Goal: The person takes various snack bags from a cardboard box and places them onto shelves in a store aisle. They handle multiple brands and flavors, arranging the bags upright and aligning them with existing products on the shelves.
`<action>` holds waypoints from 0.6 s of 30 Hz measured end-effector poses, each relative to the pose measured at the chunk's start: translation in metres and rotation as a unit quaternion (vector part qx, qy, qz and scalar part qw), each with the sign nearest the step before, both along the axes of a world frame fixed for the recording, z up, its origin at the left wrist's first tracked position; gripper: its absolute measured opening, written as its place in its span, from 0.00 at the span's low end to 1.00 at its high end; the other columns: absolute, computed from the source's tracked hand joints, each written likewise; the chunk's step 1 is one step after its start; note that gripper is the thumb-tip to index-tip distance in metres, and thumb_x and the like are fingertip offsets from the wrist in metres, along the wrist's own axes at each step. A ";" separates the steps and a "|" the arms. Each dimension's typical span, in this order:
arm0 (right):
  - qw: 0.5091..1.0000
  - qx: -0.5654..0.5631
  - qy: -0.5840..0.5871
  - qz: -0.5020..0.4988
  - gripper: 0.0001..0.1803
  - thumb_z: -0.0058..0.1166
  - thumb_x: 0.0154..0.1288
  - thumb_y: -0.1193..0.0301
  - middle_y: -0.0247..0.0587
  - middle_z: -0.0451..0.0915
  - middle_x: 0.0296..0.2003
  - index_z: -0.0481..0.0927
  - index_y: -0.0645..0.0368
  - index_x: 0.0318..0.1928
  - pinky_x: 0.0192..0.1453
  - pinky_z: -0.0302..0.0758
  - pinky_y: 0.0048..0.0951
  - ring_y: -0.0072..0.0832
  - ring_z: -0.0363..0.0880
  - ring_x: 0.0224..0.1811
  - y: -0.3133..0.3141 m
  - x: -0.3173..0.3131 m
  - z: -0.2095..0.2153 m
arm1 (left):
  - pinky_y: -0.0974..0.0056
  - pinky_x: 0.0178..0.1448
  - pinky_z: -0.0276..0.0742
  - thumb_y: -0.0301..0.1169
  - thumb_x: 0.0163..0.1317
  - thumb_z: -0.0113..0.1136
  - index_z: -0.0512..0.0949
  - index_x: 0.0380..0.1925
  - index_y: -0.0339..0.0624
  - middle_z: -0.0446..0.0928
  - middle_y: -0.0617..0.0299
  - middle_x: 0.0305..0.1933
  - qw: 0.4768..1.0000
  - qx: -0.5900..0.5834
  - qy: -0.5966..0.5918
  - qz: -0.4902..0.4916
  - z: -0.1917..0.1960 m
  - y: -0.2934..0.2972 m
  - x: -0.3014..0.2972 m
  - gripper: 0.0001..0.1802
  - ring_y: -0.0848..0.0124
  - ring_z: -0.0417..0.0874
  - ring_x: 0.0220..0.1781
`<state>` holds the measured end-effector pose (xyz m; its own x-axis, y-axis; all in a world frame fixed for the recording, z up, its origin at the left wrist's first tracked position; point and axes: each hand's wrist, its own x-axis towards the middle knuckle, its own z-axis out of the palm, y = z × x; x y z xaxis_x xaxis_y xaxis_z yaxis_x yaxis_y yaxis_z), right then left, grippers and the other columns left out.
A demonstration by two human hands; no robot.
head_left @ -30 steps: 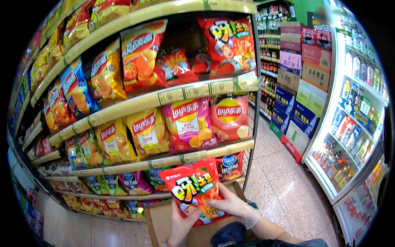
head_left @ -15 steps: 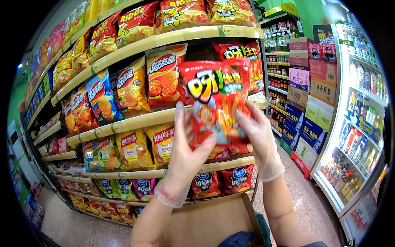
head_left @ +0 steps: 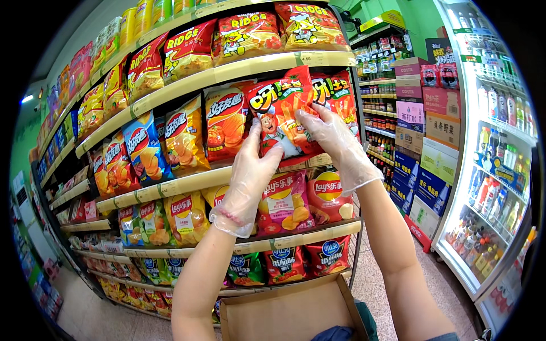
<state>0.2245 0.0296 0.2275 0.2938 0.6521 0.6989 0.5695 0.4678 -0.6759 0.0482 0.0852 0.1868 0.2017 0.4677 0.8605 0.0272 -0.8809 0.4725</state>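
Observation:
Between my gloved hands is a red snack bag [head_left: 284, 116], tilted a little, at the second shelf from the top that shows bags of chips. My left hand [head_left: 253, 170] grips its lower left side, thumb across the front. My right hand [head_left: 335, 139] holds its right edge, thumb on the front. Both wear clear plastic gloves. Just to the right stands a similar red bag [head_left: 336, 94], partly covered by the held one. A red chip bag [head_left: 226, 122] is close on the left.
Pink and red chip bags [head_left: 284, 207] fill the shelf below. An open cardboard box [head_left: 284, 310] lies below my arms, with dark cloth at its near edge. Stacked cartons [head_left: 410, 133] and a lit drinks fridge [head_left: 495, 153] stand to the right.
My hands have carried the red snack bag up and away from me to the shelf, beside the similar bag. My arms reach farther forward, and the bag leans differently.

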 end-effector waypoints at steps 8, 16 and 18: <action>0.991 -0.001 0.034 0.126 0.43 0.52 0.64 0.45 0.54 0.72 0.62 0.67 0.71 0.65 0.66 0.65 0.33 0.37 0.70 0.65 0.022 0.007 -0.004 | 0.63 0.66 0.67 0.34 0.62 0.61 0.63 0.67 0.32 0.71 0.47 0.65 0.990 0.040 0.042 0.129 0.014 -0.002 -0.006 0.34 0.64 0.73 0.64; 0.997 0.009 -0.049 -0.063 0.36 0.47 0.66 0.44 0.52 0.74 0.61 0.72 0.58 0.63 0.64 0.68 0.38 0.43 0.73 0.62 0.032 0.003 0.013 | 0.59 0.67 0.67 0.32 0.61 0.60 0.68 0.63 0.33 0.72 0.44 0.63 0.984 0.099 0.019 0.149 0.025 0.010 -0.001 0.30 0.57 0.73 0.65; 0.991 0.006 -0.061 -0.121 0.31 0.50 0.65 0.45 0.48 0.79 0.54 0.77 0.50 0.59 0.59 0.72 0.41 0.43 0.77 0.57 0.031 0.002 0.016 | 0.65 0.66 0.66 0.31 0.62 0.60 0.65 0.65 0.31 0.72 0.48 0.64 0.984 0.090 0.024 0.151 0.029 0.013 0.001 0.32 0.67 0.74 0.63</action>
<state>0.2262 0.0608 0.2437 0.3530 0.5652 0.7456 0.7428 0.3153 -0.5906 0.0488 0.0987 0.2161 0.1190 0.3537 0.9278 0.3200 -0.8982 0.3014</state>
